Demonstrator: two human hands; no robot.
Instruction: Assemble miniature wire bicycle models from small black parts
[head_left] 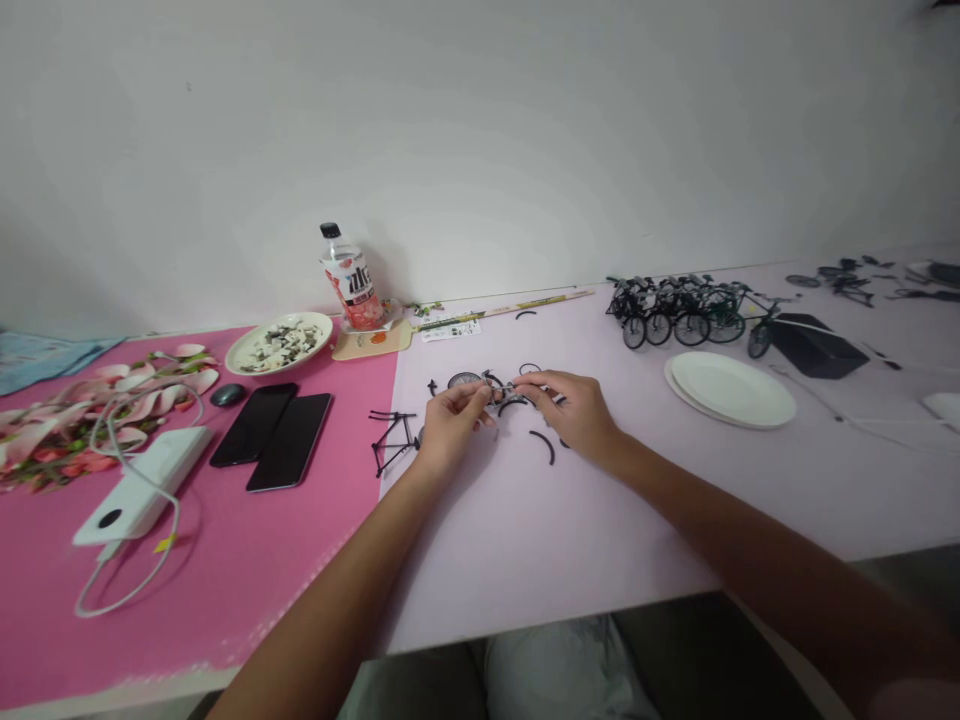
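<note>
While both hands meet over the pale counter (570, 520), fitting small parts of a toy bicycle: left hand (450, 425) pinched on a small wheel assembly (501, 392), right hand (574, 410) pinched on the same piece from the other side, fingertips nearly touching. Held just above the counter, between the two hands, near the middle of the pale sheet. Judged as mid-assembly, a wheel or mudguard being joined; too small to tell which part goes where. Next move likely calls for a fine press or twist with steady fingertips, then a reach for a loose piece.

Close by: bare black frame (394, 440) lying just left of the left hand, a loose wheel (463, 381) just beyond, curved black arcs (544, 445) below the right hand. Open room toward the near edge, free of parts. Farther right, well apart: stacked white plates (731, 392), a row of finished bicycles (686, 312), a black box (817, 347). On the pink mat (225, 580) to the left: two phones (274, 430), a power bank (139, 485) with cable, a dish of small parts (279, 342), a bottle (349, 280) near the wall. Near edge of the counter runs close under both forearms; small parts could roll there.
</note>
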